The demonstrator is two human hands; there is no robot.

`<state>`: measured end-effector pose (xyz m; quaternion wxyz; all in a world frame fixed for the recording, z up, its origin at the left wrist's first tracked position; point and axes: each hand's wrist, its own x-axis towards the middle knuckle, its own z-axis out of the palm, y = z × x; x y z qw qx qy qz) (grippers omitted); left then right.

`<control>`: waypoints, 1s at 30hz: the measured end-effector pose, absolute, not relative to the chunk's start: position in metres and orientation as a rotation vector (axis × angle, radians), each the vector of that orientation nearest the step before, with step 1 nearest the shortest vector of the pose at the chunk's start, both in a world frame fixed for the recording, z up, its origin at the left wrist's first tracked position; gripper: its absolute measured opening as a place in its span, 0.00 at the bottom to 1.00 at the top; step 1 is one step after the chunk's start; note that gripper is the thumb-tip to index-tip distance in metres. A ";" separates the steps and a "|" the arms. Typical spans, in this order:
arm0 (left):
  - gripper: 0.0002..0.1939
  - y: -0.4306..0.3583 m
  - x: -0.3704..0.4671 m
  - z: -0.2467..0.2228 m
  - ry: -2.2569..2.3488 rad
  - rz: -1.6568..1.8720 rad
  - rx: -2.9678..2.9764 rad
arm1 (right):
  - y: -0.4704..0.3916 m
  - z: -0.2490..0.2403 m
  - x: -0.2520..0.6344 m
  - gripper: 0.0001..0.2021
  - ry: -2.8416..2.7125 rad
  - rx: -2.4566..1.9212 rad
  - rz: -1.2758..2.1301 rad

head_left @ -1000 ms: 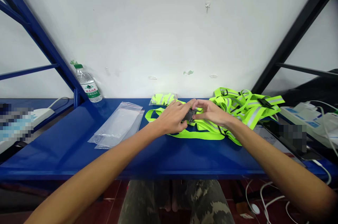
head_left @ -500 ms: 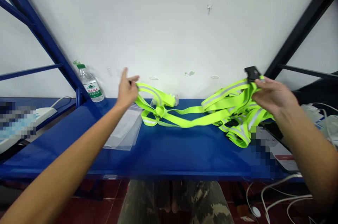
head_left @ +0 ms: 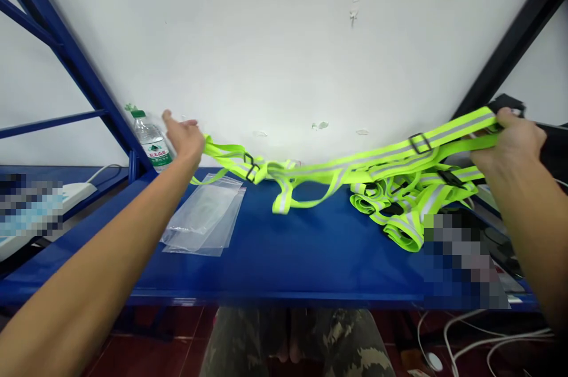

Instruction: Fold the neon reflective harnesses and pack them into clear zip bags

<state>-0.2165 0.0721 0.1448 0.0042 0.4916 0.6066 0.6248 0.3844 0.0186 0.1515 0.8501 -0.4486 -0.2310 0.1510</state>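
Strap (head_left: 355, 164) in closed grip of left hand (head_left: 186, 140) and right hand (head_left: 517, 140), well behind table's front edge (head_left: 284, 296)

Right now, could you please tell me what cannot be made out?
All in the head view:
How the left hand grips the yellow-green strap: blurred, hidden by the hand.
Black buckle: blurred, partly behind the right hand.
What the pixelated patch covers.
Camouflage trousers: cut off by bottom edge.

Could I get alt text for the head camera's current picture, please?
A person's left hand and right hand hold a neon yellow reflective strap harness stretched between them above a blue table. On it lie clear plastic bags and, at right, piled similar straps; a green-capped water bottle stands at left.
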 end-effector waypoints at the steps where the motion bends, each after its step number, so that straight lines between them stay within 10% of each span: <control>1: 0.31 0.074 -0.197 0.150 1.871 1.984 1.555 | 0.021 0.162 0.368 0.14 -0.437 -0.851 0.346; 9: 0.14 0.034 -0.055 0.188 1.412 1.866 2.036 | -0.008 0.205 0.254 0.30 -1.083 -1.004 0.655; 12: 0.11 0.024 -0.044 0.169 1.590 1.623 2.071 | -0.017 0.170 0.230 0.18 -1.316 -1.099 0.885; 18: 0.15 0.021 -0.025 0.147 1.654 1.731 1.788 | -0.023 0.111 0.169 0.21 -2.033 -1.085 0.536; 30: 0.33 -0.011 -0.063 0.152 0.876 0.943 1.969 | -0.028 0.118 0.134 0.18 -1.426 -0.592 1.427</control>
